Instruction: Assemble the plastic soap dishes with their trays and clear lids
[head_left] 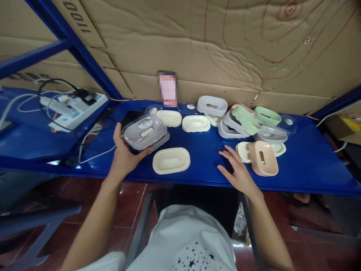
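Grey lidded plastic soap box (146,132) sits clamped in our left hand (124,156) above the blue metal table (304,162); our right hand (238,171) lies open, fingers apart, beside a pink soap-box shell (263,159); we judge the clear lid could slip off if tilted

The cardboard sheet (84,22) bears upside-down digits reading "11001".

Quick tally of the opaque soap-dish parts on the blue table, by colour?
Cream trays: 5
Grey parts: 2
Green parts: 2
Pink base: 1
Total: 10, not counting the clear lids or the assembled grey box in the left hand.
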